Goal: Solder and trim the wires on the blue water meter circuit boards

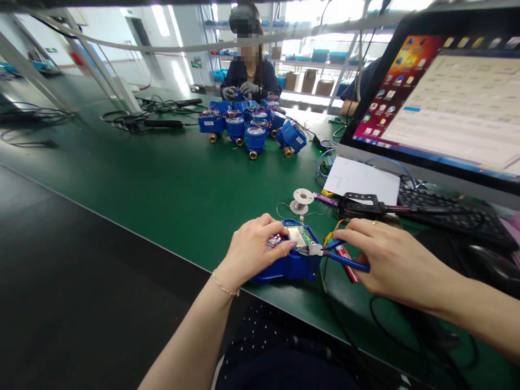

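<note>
A blue water meter (298, 266) lies near the front edge of the green table, its housing uncovered so that a circuit board (301, 236) shows. My left hand (260, 244) is closed over the meter's left side, thumb and fingers gripping it by the board. In my right hand (377, 257) are blue-handled cutting pliers (345, 261), their handles somewhat spread. The pliers' metal jaws touch or nearly touch the near right edge of the board; what lies between them is too small to tell. Thin wires show under my left fingers.
A spool of wire (303, 201) stands just beyond the meter. A soldering iron holder (361, 206), a paper sheet (361, 181), a keyboard (459, 214) and a monitor (447, 103) are at right. Several blue meters (255, 140) stand farther back, before a gloved co-worker (249, 70). Cables (134, 122) lie at left.
</note>
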`<state>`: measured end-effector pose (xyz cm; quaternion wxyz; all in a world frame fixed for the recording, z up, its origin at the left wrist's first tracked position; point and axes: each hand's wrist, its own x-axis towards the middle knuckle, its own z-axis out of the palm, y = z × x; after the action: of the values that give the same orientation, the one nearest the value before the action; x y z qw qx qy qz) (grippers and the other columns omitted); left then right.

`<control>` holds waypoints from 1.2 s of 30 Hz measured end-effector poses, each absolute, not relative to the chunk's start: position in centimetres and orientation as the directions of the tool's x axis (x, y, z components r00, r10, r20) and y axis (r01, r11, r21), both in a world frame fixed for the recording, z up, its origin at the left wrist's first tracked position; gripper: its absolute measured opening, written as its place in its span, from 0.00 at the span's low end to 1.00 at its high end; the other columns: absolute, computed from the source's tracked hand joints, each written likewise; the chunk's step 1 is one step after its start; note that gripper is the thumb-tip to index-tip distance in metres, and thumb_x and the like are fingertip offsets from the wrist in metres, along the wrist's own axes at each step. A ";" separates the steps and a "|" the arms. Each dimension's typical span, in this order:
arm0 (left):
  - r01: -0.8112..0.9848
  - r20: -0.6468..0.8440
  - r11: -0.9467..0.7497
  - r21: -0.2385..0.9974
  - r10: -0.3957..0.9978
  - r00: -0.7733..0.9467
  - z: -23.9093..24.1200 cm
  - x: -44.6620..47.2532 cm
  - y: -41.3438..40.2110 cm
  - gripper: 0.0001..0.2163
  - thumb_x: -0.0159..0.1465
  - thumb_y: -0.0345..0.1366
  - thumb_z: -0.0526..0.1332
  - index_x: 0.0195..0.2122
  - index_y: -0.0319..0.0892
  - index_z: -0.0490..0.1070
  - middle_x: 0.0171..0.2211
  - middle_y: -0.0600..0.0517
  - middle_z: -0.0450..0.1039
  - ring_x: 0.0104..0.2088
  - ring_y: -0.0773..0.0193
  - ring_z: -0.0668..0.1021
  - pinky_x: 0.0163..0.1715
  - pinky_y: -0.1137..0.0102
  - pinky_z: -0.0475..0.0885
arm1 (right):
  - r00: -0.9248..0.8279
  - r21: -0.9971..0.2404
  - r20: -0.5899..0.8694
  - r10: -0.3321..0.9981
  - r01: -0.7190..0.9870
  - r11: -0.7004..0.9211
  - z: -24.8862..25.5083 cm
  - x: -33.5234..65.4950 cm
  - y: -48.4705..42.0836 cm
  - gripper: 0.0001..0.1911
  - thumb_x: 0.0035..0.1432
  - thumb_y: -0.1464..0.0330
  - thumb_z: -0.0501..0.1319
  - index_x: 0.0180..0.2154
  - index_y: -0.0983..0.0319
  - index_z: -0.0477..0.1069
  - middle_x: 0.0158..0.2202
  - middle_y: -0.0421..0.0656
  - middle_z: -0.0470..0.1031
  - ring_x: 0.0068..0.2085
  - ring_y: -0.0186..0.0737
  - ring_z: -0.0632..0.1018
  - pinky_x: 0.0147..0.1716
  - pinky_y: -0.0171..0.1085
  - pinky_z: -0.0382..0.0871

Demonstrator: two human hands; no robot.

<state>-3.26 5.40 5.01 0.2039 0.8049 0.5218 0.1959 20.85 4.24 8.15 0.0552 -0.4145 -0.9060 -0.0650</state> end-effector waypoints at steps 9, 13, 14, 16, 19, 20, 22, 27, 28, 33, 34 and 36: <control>0.756 0.107 -0.374 0.538 0.919 0.379 4.8 -3.2 5.6 0.09 0.61 0.46 0.57 0.35 0.48 0.69 0.37 0.57 0.66 0.38 0.65 0.70 0.33 0.71 0.64 | -0.608 0.058 0.113 0.786 0.793 0.606 8.8 20.4 4.0 0.17 0.45 0.74 0.57 0.40 0.62 0.70 0.35 0.45 0.69 0.35 0.41 0.72 0.35 0.39 0.69; 0.755 0.102 -0.370 0.541 0.920 0.379 4.9 -3.2 5.7 0.09 0.61 0.46 0.57 0.35 0.48 0.69 0.37 0.56 0.67 0.38 0.65 0.70 0.33 0.71 0.64 | -0.571 0.135 0.199 0.796 0.821 0.555 8.6 19.9 2.9 0.14 0.43 0.71 0.59 0.37 0.63 0.71 0.32 0.44 0.69 0.32 0.42 0.73 0.32 0.40 0.70; 0.754 0.102 -0.369 0.543 0.920 0.377 4.9 -3.2 5.6 0.08 0.61 0.45 0.57 0.35 0.48 0.69 0.37 0.56 0.67 0.38 0.65 0.70 0.34 0.71 0.64 | -0.560 0.143 0.211 0.801 0.828 0.542 8.6 19.7 2.6 0.14 0.43 0.70 0.59 0.36 0.63 0.71 0.31 0.44 0.69 0.32 0.42 0.73 0.32 0.41 0.70; 0.754 0.105 -0.366 0.545 0.922 0.372 4.9 -3.2 5.6 0.08 0.61 0.45 0.57 0.36 0.48 0.69 0.37 0.56 0.67 0.38 0.64 0.70 0.34 0.71 0.64 | -0.538 0.146 0.221 0.813 0.843 0.518 8.5 19.5 2.1 0.13 0.44 0.70 0.60 0.36 0.63 0.72 0.31 0.44 0.69 0.32 0.42 0.73 0.31 0.40 0.70; 0.752 0.103 -0.368 0.547 0.921 0.376 5.0 -3.2 5.5 0.08 0.61 0.45 0.57 0.36 0.48 0.70 0.37 0.56 0.67 0.38 0.64 0.70 0.34 0.71 0.64 | -0.514 0.150 0.215 0.831 0.858 0.491 8.6 19.3 1.8 0.13 0.45 0.70 0.59 0.36 0.62 0.72 0.30 0.43 0.70 0.32 0.42 0.73 0.31 0.40 0.70; 0.751 0.102 -0.370 0.547 0.920 0.379 5.0 -3.2 5.4 0.08 0.61 0.45 0.57 0.36 0.48 0.69 0.37 0.56 0.67 0.38 0.64 0.70 0.34 0.71 0.64 | -0.514 0.155 0.215 0.830 0.857 0.491 8.6 19.2 1.8 0.13 0.44 0.70 0.59 0.36 0.62 0.72 0.30 0.44 0.70 0.31 0.42 0.73 0.31 0.40 0.70; 0.751 0.103 -0.372 0.546 0.919 0.380 5.0 -3.2 5.4 0.08 0.61 0.45 0.57 0.36 0.49 0.69 0.37 0.56 0.67 0.38 0.64 0.70 0.34 0.71 0.64 | -0.533 0.166 0.217 0.818 0.846 0.507 8.7 19.3 2.0 0.13 0.44 0.70 0.60 0.36 0.63 0.72 0.31 0.44 0.70 0.32 0.42 0.73 0.32 0.40 0.70; 0.762 0.096 -0.358 0.539 0.925 0.367 5.0 -3.3 5.5 0.09 0.61 0.46 0.57 0.36 0.49 0.70 0.37 0.56 0.67 0.39 0.64 0.71 0.34 0.71 0.64 | -0.585 0.196 0.227 0.779 0.811 0.552 8.9 19.3 2.7 0.15 0.42 0.69 0.61 0.36 0.64 0.72 0.30 0.44 0.69 0.31 0.42 0.73 0.31 0.40 0.69; 0.763 0.095 -0.357 0.539 0.926 0.366 5.0 -3.2 5.5 0.09 0.61 0.46 0.57 0.36 0.49 0.70 0.37 0.56 0.67 0.39 0.64 0.71 0.34 0.71 0.64 | -0.585 0.199 0.227 0.778 0.810 0.551 8.9 19.3 2.7 0.15 0.41 0.70 0.61 0.36 0.64 0.72 0.30 0.44 0.70 0.31 0.42 0.73 0.31 0.40 0.69; 0.768 0.089 -0.351 0.536 0.928 0.362 5.2 -3.1 5.4 0.08 0.61 0.45 0.57 0.35 0.48 0.70 0.37 0.56 0.67 0.38 0.64 0.71 0.34 0.71 0.64 | -0.576 0.194 0.208 0.791 0.817 0.543 8.8 19.2 2.8 0.14 0.42 0.69 0.59 0.36 0.63 0.72 0.31 0.44 0.70 0.32 0.43 0.73 0.31 0.40 0.68; 0.770 0.090 -0.351 0.533 0.928 0.361 5.2 -3.1 5.4 0.08 0.61 0.45 0.57 0.35 0.48 0.70 0.37 0.56 0.67 0.38 0.64 0.71 0.34 0.71 0.64 | -0.574 0.191 0.205 0.793 0.818 0.543 8.8 19.2 2.8 0.14 0.43 0.69 0.59 0.36 0.63 0.72 0.31 0.44 0.70 0.32 0.43 0.73 0.32 0.40 0.68; 0.773 0.093 -0.353 0.527 0.928 0.361 5.2 -3.1 5.4 0.08 0.61 0.45 0.57 0.36 0.48 0.70 0.37 0.56 0.66 0.38 0.64 0.71 0.34 0.71 0.64 | -0.567 0.181 0.201 0.799 0.823 0.539 8.9 19.3 2.8 0.13 0.44 0.70 0.58 0.35 0.63 0.72 0.31 0.44 0.70 0.32 0.43 0.73 0.32 0.40 0.68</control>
<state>-3.07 5.38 5.16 0.2020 0.7999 0.5315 0.1922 19.28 2.83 8.86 0.0468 -0.4628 -0.8759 -0.1283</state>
